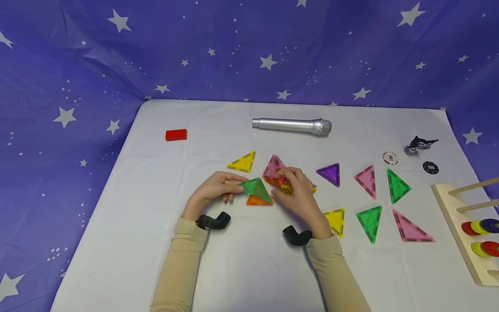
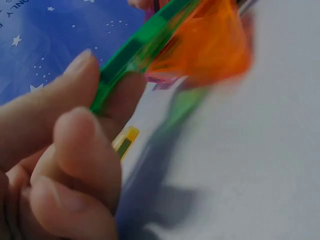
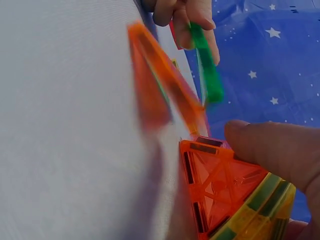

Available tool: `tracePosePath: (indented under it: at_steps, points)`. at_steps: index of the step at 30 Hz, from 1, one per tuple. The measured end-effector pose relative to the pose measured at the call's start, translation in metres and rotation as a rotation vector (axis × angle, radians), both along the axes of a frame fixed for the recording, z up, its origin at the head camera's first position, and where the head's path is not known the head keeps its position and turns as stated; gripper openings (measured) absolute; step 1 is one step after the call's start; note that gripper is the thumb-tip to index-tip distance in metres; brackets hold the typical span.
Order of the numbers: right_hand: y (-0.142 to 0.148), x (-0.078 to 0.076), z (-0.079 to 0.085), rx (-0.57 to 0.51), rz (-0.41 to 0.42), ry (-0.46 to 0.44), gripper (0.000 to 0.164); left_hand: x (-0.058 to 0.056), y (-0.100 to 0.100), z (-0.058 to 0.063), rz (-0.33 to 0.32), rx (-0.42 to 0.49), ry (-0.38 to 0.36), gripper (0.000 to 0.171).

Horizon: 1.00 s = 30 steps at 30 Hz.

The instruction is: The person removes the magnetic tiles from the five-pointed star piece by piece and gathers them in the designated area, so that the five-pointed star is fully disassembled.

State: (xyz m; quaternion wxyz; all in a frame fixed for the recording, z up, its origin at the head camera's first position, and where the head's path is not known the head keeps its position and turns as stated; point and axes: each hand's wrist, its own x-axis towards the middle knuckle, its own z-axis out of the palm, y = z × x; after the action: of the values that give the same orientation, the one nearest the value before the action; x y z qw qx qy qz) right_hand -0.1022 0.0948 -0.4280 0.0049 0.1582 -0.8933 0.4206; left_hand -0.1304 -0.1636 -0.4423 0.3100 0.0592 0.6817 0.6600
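Note:
My left hand (image 1: 212,190) pinches a green triangular magnetic tile (image 1: 257,188) by its corner between thumb and fingers. Just below it in the head view is an orange triangular tile (image 1: 258,201), blurred and tilted in the right wrist view. With thumb and fingers, my right hand (image 1: 299,195) holds a joined cluster of pink (image 1: 274,164), orange (image 3: 220,185) and yellow (image 3: 265,210) tiles. The blurred orange tile overlaps the cluster's corner in the right wrist view. Part of the cluster is hidden behind my right fingers.
A loose yellow tile (image 1: 243,162) lies beyond my left hand. Right of my hands lie a purple tile (image 1: 331,174) and several green, pink and yellow tiles. Farther out are a silver microphone (image 1: 290,125), red block (image 1: 176,134), poker chips (image 1: 430,167), small figure (image 1: 419,145) and wooden peg rack (image 1: 454,234).

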Motion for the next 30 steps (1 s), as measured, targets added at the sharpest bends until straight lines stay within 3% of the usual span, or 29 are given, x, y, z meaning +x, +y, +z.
tracePosePath:
  at_steps: [4,9,19,30]
  points:
    - [-0.002,0.0,0.0,0.009,-0.017,-0.002,0.033,0.0,0.003,-0.001,-0.038,0.004,0.012,0.033]
    - [-0.002,0.0,0.0,0.033,-0.01,-0.005,0.037,0.0,0.005,-0.002,-0.035,0.047,0.007,0.034]
    - [0.007,-0.001,0.002,0.067,0.113,-0.076,0.061,0.001,0.011,0.0,0.027,0.079,0.024,0.035]
    - [0.005,0.0,0.001,0.088,0.101,-0.081,0.072,0.003,0.024,0.0,0.026,0.046,-0.018,0.033]
